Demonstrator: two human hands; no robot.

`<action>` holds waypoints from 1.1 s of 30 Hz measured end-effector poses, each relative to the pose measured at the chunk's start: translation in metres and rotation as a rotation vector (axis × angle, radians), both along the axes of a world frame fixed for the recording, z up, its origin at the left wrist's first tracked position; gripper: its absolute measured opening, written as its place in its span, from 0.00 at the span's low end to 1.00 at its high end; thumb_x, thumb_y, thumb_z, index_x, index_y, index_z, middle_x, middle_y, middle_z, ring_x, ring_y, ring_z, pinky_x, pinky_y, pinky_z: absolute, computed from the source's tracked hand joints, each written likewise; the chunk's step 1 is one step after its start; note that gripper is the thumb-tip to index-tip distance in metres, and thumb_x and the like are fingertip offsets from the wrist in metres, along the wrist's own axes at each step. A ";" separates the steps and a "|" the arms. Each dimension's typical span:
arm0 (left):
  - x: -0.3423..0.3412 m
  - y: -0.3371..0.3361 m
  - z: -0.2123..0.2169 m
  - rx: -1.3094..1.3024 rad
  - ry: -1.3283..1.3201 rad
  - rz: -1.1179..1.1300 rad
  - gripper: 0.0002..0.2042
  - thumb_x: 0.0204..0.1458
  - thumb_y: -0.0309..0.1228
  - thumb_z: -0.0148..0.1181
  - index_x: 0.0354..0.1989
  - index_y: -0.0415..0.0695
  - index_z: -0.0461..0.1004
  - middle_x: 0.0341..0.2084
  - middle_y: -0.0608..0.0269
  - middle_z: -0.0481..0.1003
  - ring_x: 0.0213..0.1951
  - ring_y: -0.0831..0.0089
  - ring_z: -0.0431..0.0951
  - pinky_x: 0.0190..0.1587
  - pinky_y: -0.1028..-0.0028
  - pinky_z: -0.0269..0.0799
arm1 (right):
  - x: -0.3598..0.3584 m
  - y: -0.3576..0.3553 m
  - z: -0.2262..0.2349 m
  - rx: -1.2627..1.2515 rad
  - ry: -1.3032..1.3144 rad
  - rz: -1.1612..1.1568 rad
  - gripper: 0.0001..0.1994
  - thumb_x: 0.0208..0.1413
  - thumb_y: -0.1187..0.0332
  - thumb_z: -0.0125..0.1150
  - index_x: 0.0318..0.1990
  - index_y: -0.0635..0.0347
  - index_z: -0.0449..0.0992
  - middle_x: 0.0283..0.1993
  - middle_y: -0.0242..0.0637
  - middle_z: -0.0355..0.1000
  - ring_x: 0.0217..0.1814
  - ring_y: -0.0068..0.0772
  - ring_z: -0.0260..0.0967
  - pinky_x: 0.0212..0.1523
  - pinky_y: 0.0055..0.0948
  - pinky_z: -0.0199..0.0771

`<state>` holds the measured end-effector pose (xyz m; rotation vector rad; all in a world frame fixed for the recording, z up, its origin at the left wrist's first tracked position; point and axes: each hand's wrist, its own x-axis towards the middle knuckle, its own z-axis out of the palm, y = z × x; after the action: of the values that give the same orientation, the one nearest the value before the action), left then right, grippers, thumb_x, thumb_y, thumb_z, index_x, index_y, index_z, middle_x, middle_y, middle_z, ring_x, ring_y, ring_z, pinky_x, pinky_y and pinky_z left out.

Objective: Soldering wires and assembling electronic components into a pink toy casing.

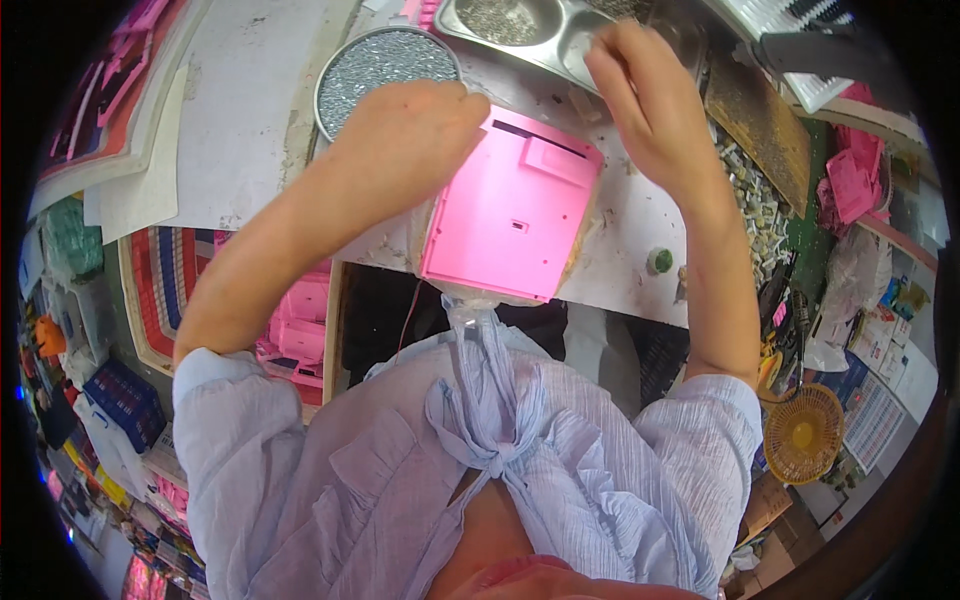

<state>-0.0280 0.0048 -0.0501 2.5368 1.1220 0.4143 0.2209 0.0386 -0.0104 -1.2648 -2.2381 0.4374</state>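
A pink plastic housing point(505, 210) lies in front of me at the table's near edge, tilted a little, with a slot along its far side and a raised rectangle. My left hand point(415, 130) is curled closed at the housing's far left corner; its fingertips are hidden, so what they hold does not show. Over the metal tray point(545, 42) at the far side, my right hand point(645, 95) has its fingers bent together; anything between them is too small to make out. Beside my left hand stands a round tin point(385, 62) full of small silvery metal pieces.
Many small metal parts point(755, 215) are heaped right of my right forearm. A small green round piece point(660, 261) sits on the white tabletop point(630, 285). More pink parts point(300, 330) fill a box at the lower left. A yellow basket point(803, 435) stands at the right.
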 end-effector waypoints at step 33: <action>-0.026 0.007 0.023 0.065 0.106 0.162 0.09 0.56 0.35 0.63 0.37 0.42 0.74 0.31 0.56 0.74 0.36 0.54 0.78 0.38 0.58 0.74 | -0.064 0.047 -0.022 0.200 -0.138 0.386 0.06 0.54 0.68 0.64 0.34 0.59 0.82 0.36 0.38 0.78 0.42 0.43 0.72 0.44 0.39 0.73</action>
<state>-0.0543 0.0121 -0.0270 2.5591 1.3814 0.3659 0.1570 0.0855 -0.0327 -0.7821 -2.5785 0.2605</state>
